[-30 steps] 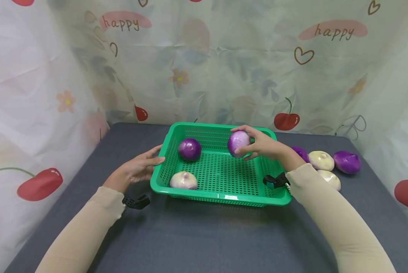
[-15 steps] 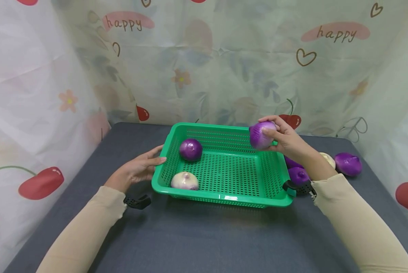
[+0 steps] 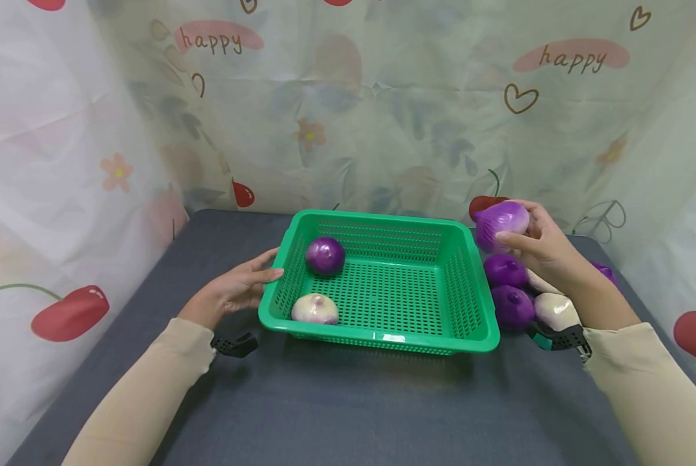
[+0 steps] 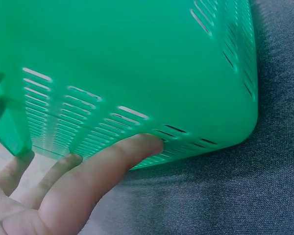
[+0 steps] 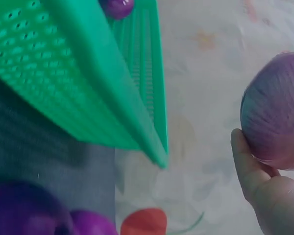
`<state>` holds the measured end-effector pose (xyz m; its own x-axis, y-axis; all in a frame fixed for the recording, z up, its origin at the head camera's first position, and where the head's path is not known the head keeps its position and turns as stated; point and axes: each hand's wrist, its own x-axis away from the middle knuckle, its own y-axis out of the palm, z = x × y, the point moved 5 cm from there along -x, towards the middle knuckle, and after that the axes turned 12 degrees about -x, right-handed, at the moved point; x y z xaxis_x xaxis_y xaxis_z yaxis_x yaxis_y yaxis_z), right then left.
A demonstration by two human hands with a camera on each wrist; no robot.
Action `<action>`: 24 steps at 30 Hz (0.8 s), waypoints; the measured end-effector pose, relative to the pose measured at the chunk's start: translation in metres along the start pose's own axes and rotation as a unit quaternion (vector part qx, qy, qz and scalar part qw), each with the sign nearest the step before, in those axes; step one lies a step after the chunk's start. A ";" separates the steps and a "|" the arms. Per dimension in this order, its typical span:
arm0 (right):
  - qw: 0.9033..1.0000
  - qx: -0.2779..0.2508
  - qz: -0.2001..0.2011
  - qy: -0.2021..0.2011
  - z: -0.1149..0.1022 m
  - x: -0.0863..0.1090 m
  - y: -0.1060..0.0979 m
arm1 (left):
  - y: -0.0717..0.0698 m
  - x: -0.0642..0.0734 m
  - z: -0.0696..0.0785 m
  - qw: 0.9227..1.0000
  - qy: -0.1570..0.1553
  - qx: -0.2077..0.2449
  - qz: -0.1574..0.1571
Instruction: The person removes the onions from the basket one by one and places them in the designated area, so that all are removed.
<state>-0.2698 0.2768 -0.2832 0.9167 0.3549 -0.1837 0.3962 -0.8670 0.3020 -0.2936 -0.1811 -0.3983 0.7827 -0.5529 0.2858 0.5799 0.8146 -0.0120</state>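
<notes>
My right hand (image 3: 557,252) grips a purple onion (image 3: 502,226) in the air, just past the right rim of the green plastic basket (image 3: 377,340). In the right wrist view the onion's papery skin shows above the fingers. My left hand (image 3: 231,288) touches the basket's left side with fairly straight fingers. The left wrist view has its thumb (image 4: 137,147) and fingertips against the slotted outer wall. Inside the basket lie a dark purple onion (image 3: 325,255) at the back left and a pale onion (image 3: 315,309) at the front left.
Right of the basket several more onions sit close together on the grey tabletop (image 3: 348,408), among them a purple onion (image 3: 512,306) and a white onion (image 3: 556,310). My right forearm partly covers them. A printed curtain (image 3: 377,129) hangs behind and at both sides.
My right hand has carried the purple onion from above the basket's inside rightward, out past its right rim. The left hand has stayed at the basket's left side.
</notes>
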 end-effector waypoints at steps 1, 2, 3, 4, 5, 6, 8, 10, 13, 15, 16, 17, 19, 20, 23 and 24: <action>1.000 -0.003 0.001 -0.007 -0.002 0.003 -0.004 | 0.000 0.000 0.000 1.000 0.000 0.000 0.000; 1.000 -0.005 0.003 -0.013 -0.003 0.007 -0.008 | 0.000 0.000 0.000 1.000 -0.001 0.000 0.000; 1.000 -0.009 0.002 -0.020 -0.005 0.011 -0.012 | 0.000 0.001 0.000 1.000 -0.001 0.000 0.000; 0.999 -0.017 0.001 -0.027 -0.006 0.014 -0.016 | 0.000 0.001 0.000 1.000 -0.001 -0.001 0.000; 0.999 -0.024 0.003 -0.033 -0.008 0.018 -0.020 | 0.000 0.000 -0.001 1.000 -0.002 -0.001 0.000; 0.999 -0.029 0.004 -0.041 -0.009 0.022 -0.024 | 0.000 0.000 -0.001 1.000 -0.004 0.000 0.001; 0.997 -0.049 0.010 -0.056 -0.011 0.030 -0.033 | 0.000 0.000 -0.001 1.000 -0.007 0.001 0.003; 0.994 -0.081 0.014 -0.077 -0.013 0.036 -0.041 | 0.000 0.000 -0.002 1.000 -0.008 0.002 0.005; 0.986 -0.130 0.018 -0.106 -0.015 0.045 -0.054 | -0.001 0.001 -0.001 1.000 -0.010 0.003 0.007; 0.982 -0.146 0.019 -0.121 -0.016 0.051 -0.061 | -0.001 0.001 -0.001 1.000 -0.009 0.002 0.007; 0.980 -0.150 0.020 -0.126 -0.016 0.054 -0.065 | -0.001 0.001 -0.001 1.000 -0.009 0.003 0.008; 0.980 -0.153 0.023 -0.127 -0.017 0.058 -0.068 | 0.000 0.001 0.000 1.000 -0.010 0.003 0.007; 0.980 -0.147 0.036 -0.129 -0.017 0.065 -0.075 | 0.000 0.001 0.000 1.000 -0.010 0.004 0.007; 0.980 -0.144 0.045 -0.127 -0.016 0.068 -0.079 | 0.001 0.001 0.000 1.000 -0.011 0.005 0.008; 0.981 -0.131 0.086 -0.114 -0.012 0.079 -0.092 | 0.001 0.002 -0.001 1.000 -0.011 0.005 0.006; 0.981 -0.121 0.101 -0.109 -0.011 0.083 -0.096 | 0.001 0.002 -0.001 1.000 -0.012 0.007 0.007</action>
<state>-0.2314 0.3930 -0.3171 0.9554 0.0777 -0.2847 0.2320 -0.7940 0.5618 -0.2913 -0.1810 -0.3984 0.7852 -0.5370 0.3082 0.5653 0.8248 -0.0032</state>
